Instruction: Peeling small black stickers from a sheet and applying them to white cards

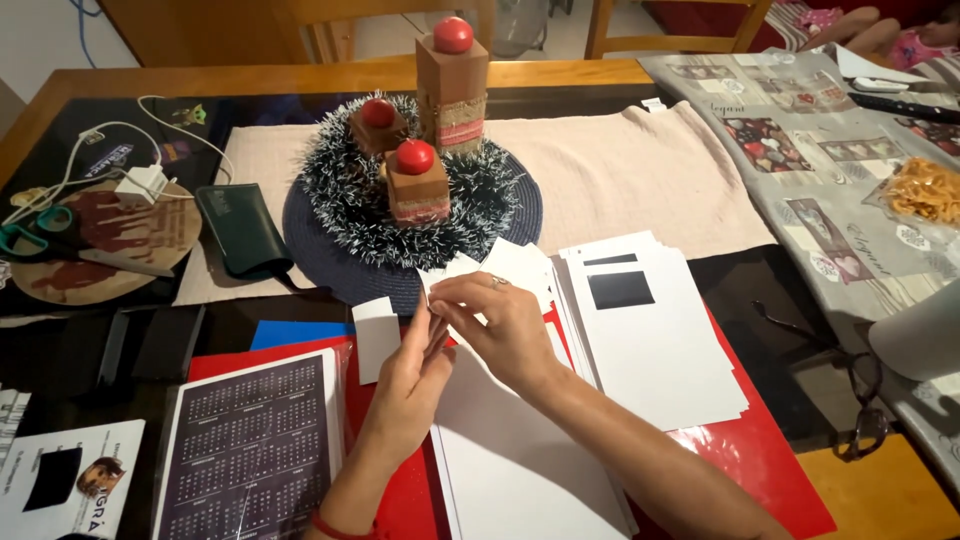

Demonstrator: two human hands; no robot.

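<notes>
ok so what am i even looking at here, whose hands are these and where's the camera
There is no machine here. A person wears a camera on the head, so this single picture looks down over their own two bare hands at a table.

The left hand and the right hand meet in the middle and pinch small white paper pieces between the fingers. What exactly sits between the fingertips is too small to tell.

Under the hands lie a red sheet and large white sheets. To the right is a stack of white cards, the top one with a black rectangle. At lower left lies a dark calendar page.

Further back stands a tinsel wreath with brown blocks topped by red balls. At far left are scissors and a white charger; eyeglasses lie at right.
</notes>
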